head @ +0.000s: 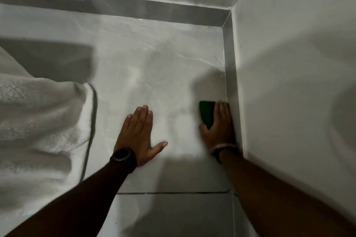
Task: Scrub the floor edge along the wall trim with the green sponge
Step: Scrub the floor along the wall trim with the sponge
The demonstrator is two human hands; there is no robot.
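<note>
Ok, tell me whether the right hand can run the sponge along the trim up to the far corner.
Probably yes. The right hand already presses the green sponge against the wall trim, and the floor beside the trim looks bare up to the corner.

My left hand [138, 132] lies flat, palm down, fingers [141, 116] together, thumb out. My right hand [218, 127] presses down with fingers curled forward, both arms extended.
</note>
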